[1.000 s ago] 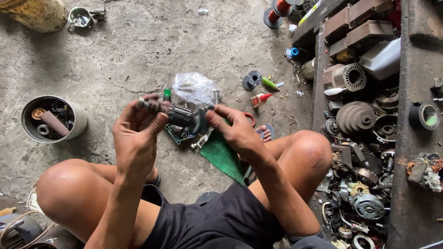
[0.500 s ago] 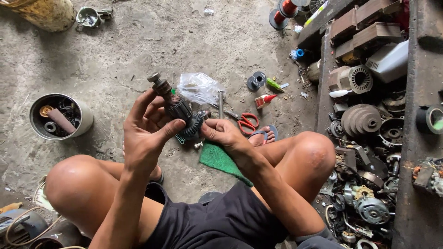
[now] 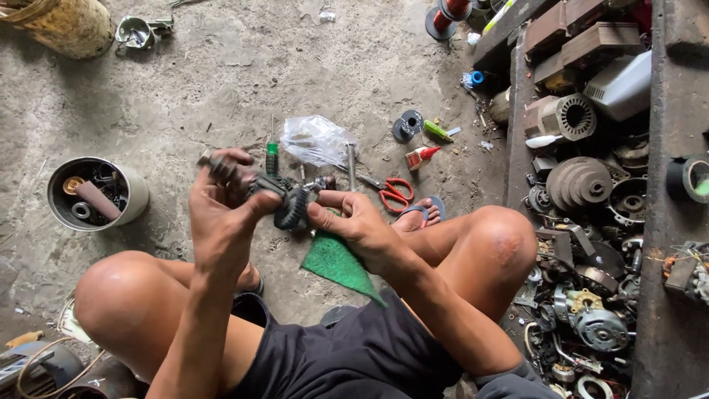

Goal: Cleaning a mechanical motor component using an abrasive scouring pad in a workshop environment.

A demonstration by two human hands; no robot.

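Note:
I squat on a concrete floor. My left hand (image 3: 225, 210) grips a dark, greasy motor armature with a shaft and gear (image 3: 284, 198), held level in front of me. My right hand (image 3: 354, 225) pinches the same part from the right, at its toothed end, and presses a green scouring pad (image 3: 336, 262) against its underside. Both hands are closed on the part.
A clear plastic bag (image 3: 317, 140), a green-handled screwdriver (image 3: 272, 157), red-handled scissors (image 3: 396, 193) and a small red-capped bottle (image 3: 419, 157) lie beyond my hands. A tin of parts (image 3: 96, 194) stands at left. Piled motor parts (image 3: 583, 185) fill the right side.
My left hand has dropped lower and tipped the armature from upright to level. My right hand has closed on its right end with the green pad.

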